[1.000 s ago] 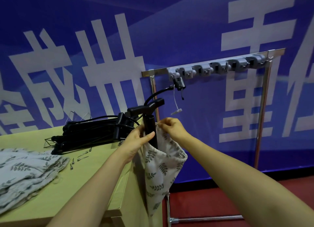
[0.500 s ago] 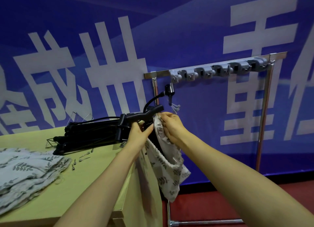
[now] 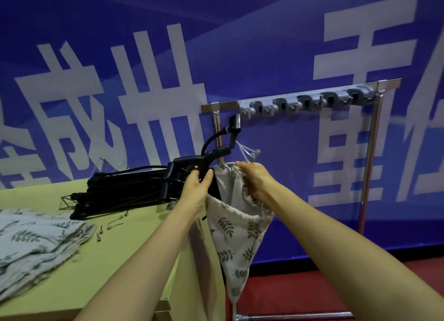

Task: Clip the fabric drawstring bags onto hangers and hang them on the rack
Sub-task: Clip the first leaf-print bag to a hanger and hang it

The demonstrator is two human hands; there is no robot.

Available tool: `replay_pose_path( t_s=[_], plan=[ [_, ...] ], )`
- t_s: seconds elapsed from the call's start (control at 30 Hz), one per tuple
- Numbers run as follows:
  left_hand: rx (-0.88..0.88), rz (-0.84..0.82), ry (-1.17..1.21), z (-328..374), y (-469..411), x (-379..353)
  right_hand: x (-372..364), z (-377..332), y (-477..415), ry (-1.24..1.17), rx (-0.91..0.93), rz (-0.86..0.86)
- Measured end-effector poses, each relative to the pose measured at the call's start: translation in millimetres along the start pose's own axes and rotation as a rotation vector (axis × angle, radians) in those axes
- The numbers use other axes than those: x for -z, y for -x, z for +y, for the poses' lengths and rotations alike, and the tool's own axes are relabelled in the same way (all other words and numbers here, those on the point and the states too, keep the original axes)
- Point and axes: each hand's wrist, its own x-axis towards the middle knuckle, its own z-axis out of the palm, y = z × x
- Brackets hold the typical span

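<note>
- Blue banner (image 3: 240, 44) with white characters, behind the table.
- Table (image 3: 108, 260), yellow-green, at lower left.
- Metal rack (image 3: 370, 164) just past the table's right end, with a grey hook strip (image 3: 305, 102) along its top bar.
- Folded leaf-print bags (image 3: 31, 243) on the table's left part.
- Black hanger pile (image 3: 125, 188) on the table's far side.
- Bag (image 3: 237, 229), leaf-print, hangs in the air just off the table's right edge with its mouth open upward.
- Hanger (image 3: 211, 155) above the table's right corner; its hook reaches up towards the rack's left end, but I cannot tell whether it catches.
- Left hand (image 3: 195, 191) clenched round the hanger's black body, beside the bag's rim.
- Right hand (image 3: 257, 179) pinches the bag's top hem, off the table's right edge.
- Small metal pins (image 3: 115, 222) lie loose mid-table.
</note>
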Motion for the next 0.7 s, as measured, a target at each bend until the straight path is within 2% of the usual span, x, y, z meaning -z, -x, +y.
replay_pose_path(
  t_s=[0.17, 0.27, 0.37, 0.43, 0.57, 0.7],
  plan=[
    [0.0, -0.019, -0.039, 4, -2, -2, -1, 4, 1, 0.033, 0.023, -0.102],
    [-0.005, -0.009, -0.02, 5, -1, -3, 3, 3, 5, 0.155, 0.163, -0.133],
    [0.008, -0.026, -0.036, 4, 0, 0, 7, 0, 5, 0.25, 0.299, -0.055],
    [0.01, -0.055, -0.067, 4, 2, 2, 8, -2, 3, 0.193, 0.285, -0.025],
    [-0.004, -0.138, -0.164, 3, 11, 6, 9, -12, -3, -0.092, 0.208, -0.057],
    [0.04, -0.215, -0.26, -6, 18, 10, 13, -23, -11, -0.051, 0.241, -0.082]
  ],
)
